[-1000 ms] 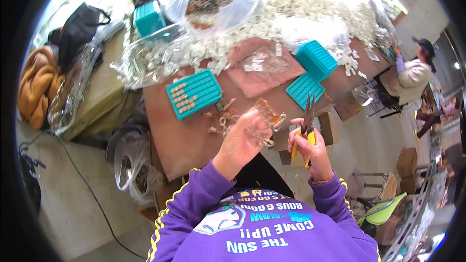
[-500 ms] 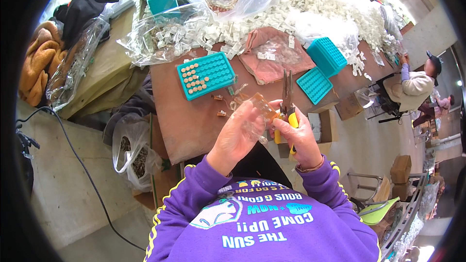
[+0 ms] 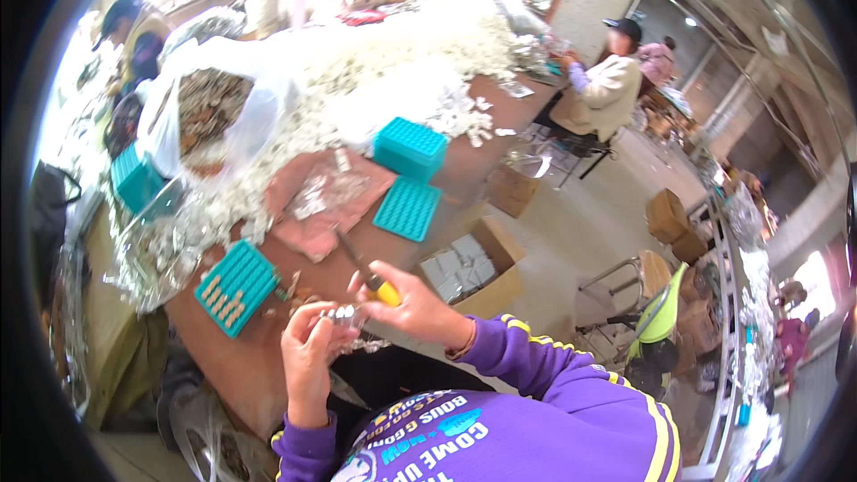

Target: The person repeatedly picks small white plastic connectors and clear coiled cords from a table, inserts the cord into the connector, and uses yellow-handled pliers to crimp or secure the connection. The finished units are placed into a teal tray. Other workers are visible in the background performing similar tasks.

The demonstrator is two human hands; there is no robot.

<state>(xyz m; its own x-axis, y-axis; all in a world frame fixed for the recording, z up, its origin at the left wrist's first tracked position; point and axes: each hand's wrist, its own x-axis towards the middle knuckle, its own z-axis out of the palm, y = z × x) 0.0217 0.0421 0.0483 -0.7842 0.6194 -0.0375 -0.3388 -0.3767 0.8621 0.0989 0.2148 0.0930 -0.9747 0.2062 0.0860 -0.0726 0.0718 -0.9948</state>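
Note:
Over the near edge of the brown table, my left hand (image 3: 308,348) pinches a crumpled clear plastic piece (image 3: 346,316); its exact kind is too blurred to tell. My right hand (image 3: 418,308) grips yellow-handled pliers (image 3: 384,291), their dark jaws pointing up and away toward the pink cloth. The fingers of both hands come close together at the plastic. Left of them, a teal tray (image 3: 254,268) carries rows of small round tan pieces in part of its cells. Small scraps (image 3: 287,290) lie between that tray and my hands.
A pink cloth (image 3: 290,234) with clear plastic lies beyond my hands, beside teal trays (image 3: 411,150). White pieces (image 3: 357,58) are heaped across the far table. An open carton (image 3: 500,245) of white boxes stands right. Several people work around; one sits (image 3: 603,89) at far right.
The view has swung right, so the table sits further left and more co-workers show. My hands have shifted, and the amber piece seen between them earlier no longer shows. The pliers stay in my right hand.

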